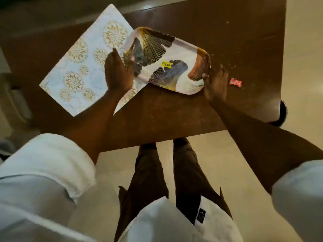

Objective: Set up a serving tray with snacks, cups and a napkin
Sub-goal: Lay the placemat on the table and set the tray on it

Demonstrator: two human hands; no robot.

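Note:
A white serving tray (pixel 185 55) with dark and gold leaf prints and a yellow price sticker lies on the brown table, its left end over a placemat. My left hand (pixel 118 72) grips the tray's left rim. At the tray's right end my right hand (pixel 215 82) holds the rim, fingers curled onto it. Nothing lies in the tray. A small red wrapped snack (pixel 236 82) rests on the table just right of my right hand.
A pale blue placemat (pixel 82 67) with gold round patterns lies slanted on the left of the brown table (pixel 166 116). The table's near edge is close to my legs. A dark round object (pixel 282 114) sits below the table's right corner.

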